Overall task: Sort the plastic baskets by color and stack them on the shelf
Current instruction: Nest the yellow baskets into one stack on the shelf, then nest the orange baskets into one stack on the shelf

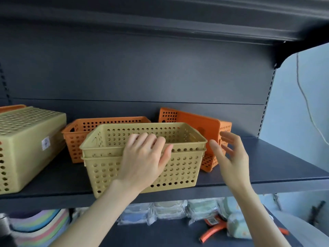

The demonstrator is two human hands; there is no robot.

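Left hand (144, 157) curls over the front rim of the nested yellow baskets (178, 168) on the shelf (267, 168), gripping it. Right hand (229, 154) hovers with fingers spread, just beside their right end. Behind stand an upright orange basket (106, 123) and a tipped orange basket (195, 122). An overturned yellow basket (26, 139) lies to the left.
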